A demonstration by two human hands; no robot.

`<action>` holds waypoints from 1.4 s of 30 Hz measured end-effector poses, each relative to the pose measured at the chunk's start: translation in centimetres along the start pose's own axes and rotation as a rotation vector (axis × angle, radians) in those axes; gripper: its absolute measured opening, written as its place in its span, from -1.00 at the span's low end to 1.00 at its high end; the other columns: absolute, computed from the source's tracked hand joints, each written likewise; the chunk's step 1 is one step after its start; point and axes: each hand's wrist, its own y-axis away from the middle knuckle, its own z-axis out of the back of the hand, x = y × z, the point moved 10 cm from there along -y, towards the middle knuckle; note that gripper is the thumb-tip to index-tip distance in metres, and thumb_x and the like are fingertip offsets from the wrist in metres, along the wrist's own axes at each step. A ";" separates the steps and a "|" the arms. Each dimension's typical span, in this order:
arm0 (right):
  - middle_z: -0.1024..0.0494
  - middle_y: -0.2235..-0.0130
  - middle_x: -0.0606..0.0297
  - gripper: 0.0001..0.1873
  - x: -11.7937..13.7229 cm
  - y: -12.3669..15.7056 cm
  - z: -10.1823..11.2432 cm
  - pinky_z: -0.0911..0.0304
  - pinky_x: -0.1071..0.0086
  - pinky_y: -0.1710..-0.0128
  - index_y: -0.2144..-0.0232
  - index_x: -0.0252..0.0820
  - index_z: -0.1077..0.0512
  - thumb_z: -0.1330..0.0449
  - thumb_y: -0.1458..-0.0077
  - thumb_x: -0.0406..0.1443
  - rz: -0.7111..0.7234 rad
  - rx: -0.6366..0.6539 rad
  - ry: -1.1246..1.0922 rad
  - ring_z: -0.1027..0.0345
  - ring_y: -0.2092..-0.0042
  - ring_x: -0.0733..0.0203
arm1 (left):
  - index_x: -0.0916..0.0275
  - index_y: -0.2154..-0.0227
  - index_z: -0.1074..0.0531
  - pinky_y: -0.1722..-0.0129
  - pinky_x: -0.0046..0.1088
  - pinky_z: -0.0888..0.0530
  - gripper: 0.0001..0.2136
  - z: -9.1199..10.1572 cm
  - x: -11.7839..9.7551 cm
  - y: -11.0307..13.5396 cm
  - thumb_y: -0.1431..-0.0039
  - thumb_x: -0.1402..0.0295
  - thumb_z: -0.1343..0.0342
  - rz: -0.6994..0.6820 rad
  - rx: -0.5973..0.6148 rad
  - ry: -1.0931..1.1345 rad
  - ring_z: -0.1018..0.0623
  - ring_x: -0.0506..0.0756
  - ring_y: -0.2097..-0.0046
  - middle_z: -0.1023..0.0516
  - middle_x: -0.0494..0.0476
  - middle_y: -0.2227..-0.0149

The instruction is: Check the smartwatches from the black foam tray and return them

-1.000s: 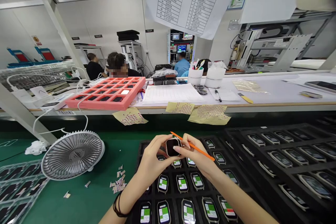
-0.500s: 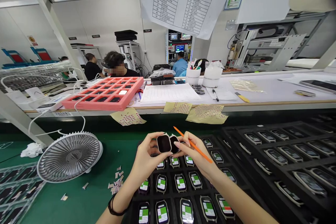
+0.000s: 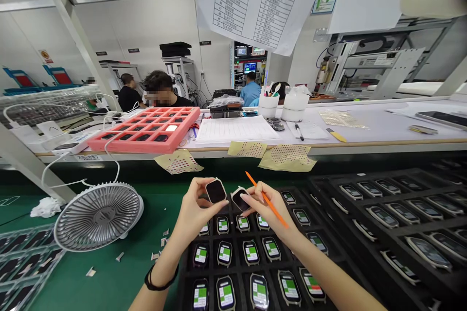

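Observation:
My left hand pinches a black-faced smartwatch body by its edges, holding it up above the tray. My right hand holds a second dark watch body at its fingertips, with a thin orange stick gripped in the same hand. The two watches are a small gap apart. Below them lies a black tray with rows of watches showing green screens. My hands hide part of its top row.
A white desk fan stands on the green mat left of the tray, near scattered paper scraps. More black trays of watches lie to the right. Beyond, a bench edge carries a pink tray, papers and cups, with several co-workers behind.
The two watches, overlapped a second ago, have come apart. The left hand has moved its watch left and up, and the orange stick now points more steeply upward.

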 end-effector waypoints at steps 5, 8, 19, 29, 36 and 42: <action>-0.18 0.58 0.47 -0.57 -2.8 -2.6 -0.3 -0.21 0.45 0.56 0.62 -0.10 0.03 -0.17 -0.01 -0.17 0.121 -0.037 0.508 -0.12 0.56 0.35 | 0.18 0.18 -0.27 0.36 -0.50 -0.46 -0.68 0.4 6.7 -1.2 0.05 0.46 -0.11 0.061 0.143 -0.263 -0.49 0.08 0.19 -0.46 0.07 0.23; -0.19 0.61 0.47 -0.62 -6.5 -4.6 -1.8 -0.07 0.47 0.52 0.64 -0.11 0.00 -0.15 0.01 -0.25 0.078 0.007 0.838 -0.11 0.56 0.33 | 0.20 0.18 -0.29 0.26 -0.45 -0.43 -0.67 0.9 12.2 -1.4 0.07 0.48 -0.12 0.186 0.170 -0.509 -0.50 0.09 0.23 -0.49 0.05 0.28; -0.36 0.58 0.34 -0.76 -10.4 -5.0 -0.4 0.05 0.45 0.53 0.57 -0.14 -0.23 -0.11 -0.11 -0.25 -0.026 -0.016 1.139 -0.29 0.52 0.22 | 0.23 0.16 -0.45 0.07 -0.26 -0.35 -0.65 0.2 14.7 -1.3 0.03 0.23 -0.19 0.157 0.262 -0.750 -0.38 0.28 0.02 -0.41 0.24 0.13; -0.53 0.33 -0.11 -0.82 -9.0 -3.4 12.8 -0.08 0.36 0.40 0.33 -0.33 -0.33 0.04 -0.24 -0.39 -0.254 -0.160 1.385 -0.44 0.26 -0.03 | 0.25 0.42 -0.45 0.35 -0.47 -0.40 -0.88 -6.2 14.5 -2.7 0.09 0.45 -0.21 0.113 0.428 -0.736 -0.50 0.08 0.35 -0.46 0.10 0.30; -0.56 0.29 0.00 -0.77 -11.0 -3.5 14.1 -0.13 0.39 0.35 0.29 -0.31 -0.39 0.07 -0.22 -0.41 -0.279 -0.111 1.252 -0.46 0.25 0.05 | 0.25 0.46 -0.48 0.25 -0.41 -0.40 -0.96 -7.6 12.9 -3.2 0.03 0.45 -0.17 0.095 0.443 -0.793 -0.52 0.15 0.24 -0.48 0.14 0.28; -0.55 0.34 0.22 -0.67 -11.9 -3.7 14.5 -0.25 0.40 0.32 0.21 -0.25 -0.41 0.15 -0.28 -0.38 -0.260 -0.058 1.110 -0.44 0.37 0.24 | 0.26 0.15 -0.43 0.08 -0.32 -0.36 -0.71 -16.6 10.8 -2.7 -0.11 0.22 -0.10 0.022 0.490 -0.798 -0.42 0.25 0.00 -0.43 0.26 0.08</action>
